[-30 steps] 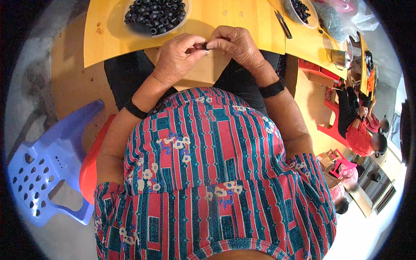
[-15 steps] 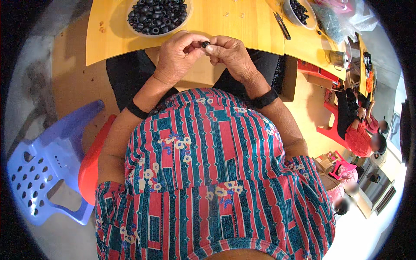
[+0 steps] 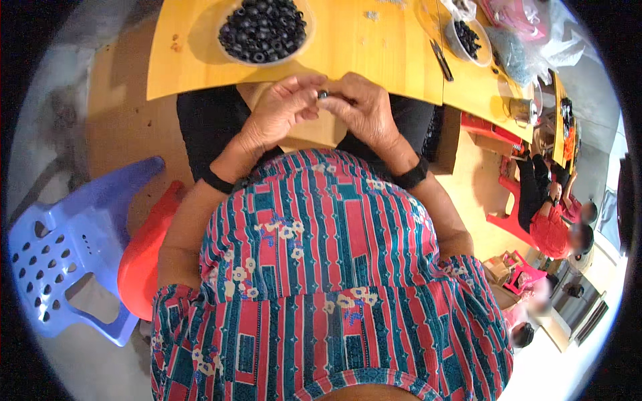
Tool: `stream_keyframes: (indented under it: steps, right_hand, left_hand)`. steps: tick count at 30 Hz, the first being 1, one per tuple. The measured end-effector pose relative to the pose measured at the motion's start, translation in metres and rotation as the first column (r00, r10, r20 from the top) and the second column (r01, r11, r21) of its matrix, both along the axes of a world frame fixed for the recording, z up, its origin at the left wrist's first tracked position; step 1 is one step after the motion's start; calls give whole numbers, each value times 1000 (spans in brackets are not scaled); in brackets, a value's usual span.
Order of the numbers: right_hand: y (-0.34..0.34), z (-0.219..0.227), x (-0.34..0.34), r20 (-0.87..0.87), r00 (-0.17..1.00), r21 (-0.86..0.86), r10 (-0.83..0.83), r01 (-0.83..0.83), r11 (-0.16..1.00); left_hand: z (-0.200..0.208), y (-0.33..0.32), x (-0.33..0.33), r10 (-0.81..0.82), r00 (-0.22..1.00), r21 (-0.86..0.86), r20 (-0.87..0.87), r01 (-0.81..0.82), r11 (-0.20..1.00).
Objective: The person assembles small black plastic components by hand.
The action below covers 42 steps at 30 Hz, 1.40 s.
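Just off the near edge of the yellow table [image 3: 361, 60], my two hands meet above my lap. A small black ring-like part [image 3: 323, 94] sits between their fingertips. My right hand [image 3: 366, 110] pinches it between thumb and bent index finger. From the other side, the thumb and fingers of my left hand [image 3: 281, 113] close in against the same part, its other fingers loosely curled. Beyond the hands stands a clear plastic bowl [image 3: 310, 40] heaped with black ring-shaped parts [image 3: 264, 30].
Black-bladed snips or a similar tool [image 3: 441, 60] lie right of the bowl, beside a second bowl [image 3: 486, 53] of black parts. Plastic bags [image 3: 515, 53] and a metal cup [image 3: 521, 109] are further right. A blue chair [image 3: 87, 254] and red stool [image 3: 150, 254] stand left; people sit far right.
My hands have come a little nearer to me, away from the table edge, with the small part still between their fingers. The view has shifted slightly; the bowl appears further right.
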State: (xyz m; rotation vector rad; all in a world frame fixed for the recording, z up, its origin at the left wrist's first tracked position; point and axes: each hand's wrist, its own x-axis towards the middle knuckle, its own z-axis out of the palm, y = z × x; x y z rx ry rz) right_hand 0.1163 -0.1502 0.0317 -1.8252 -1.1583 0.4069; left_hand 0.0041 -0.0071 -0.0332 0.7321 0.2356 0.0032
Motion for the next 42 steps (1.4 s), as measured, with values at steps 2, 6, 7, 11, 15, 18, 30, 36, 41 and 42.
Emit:
stream_keyframes:
  steps: [2, 6, 7, 11, 15, 18, 30, 36, 41, 42]
  right_hand:
    - [0, 0, 0, 116, 993, 7, 27, -28, 1000]
    - [4, 1, -6, 139, 984, -20, 110, -108, 994]
    - [5, -4, -6, 168, 977, -50, 133, -126, 991]
    - [12, -6, -6, 238, 958, -78, 161, -147, 986]
    - [26, -2, 5, 253, 963, -21, 86, -84, 996]
    - [43, -2, 21, 271, 962, 59, -33, 17, 998]
    - [89, 7, 52, 585, 794, -208, 164, -48, 977]
    - [107, 23, 55, 587, 717, -532, 377, -9, 847]
    - [108, 24, 58, 556, 742, -531, 374, -29, 847]
    - [108, 23, 59, 548, 751, -517, 368, -41, 855]
  left_hand:
    - [0, -2, 0, -26, 1000, -95, -5, 26, 995]
    - [-9, -1, -11, -91, 996, -233, 9, 91, 968]
    - [-12, 0, -13, -88, 996, -252, 19, 90, 964]
    - [-20, 4, -16, -54, 996, -290, 67, 71, 954]
    - [-24, 9, -16, 36, 999, -311, 13, -30, 950]
    - [-35, 17, -20, 46, 999, -325, 0, -44, 945]
    - [-45, 21, -32, 24, 995, -349, -100, -58, 935]
    - [-49, 21, -33, 13, 997, -354, -80, -41, 934]
    - [-50, 21, -33, 23, 996, -355, -91, -54, 933]
    - [-50, 21, -32, 26, 995, -352, -92, -57, 934]
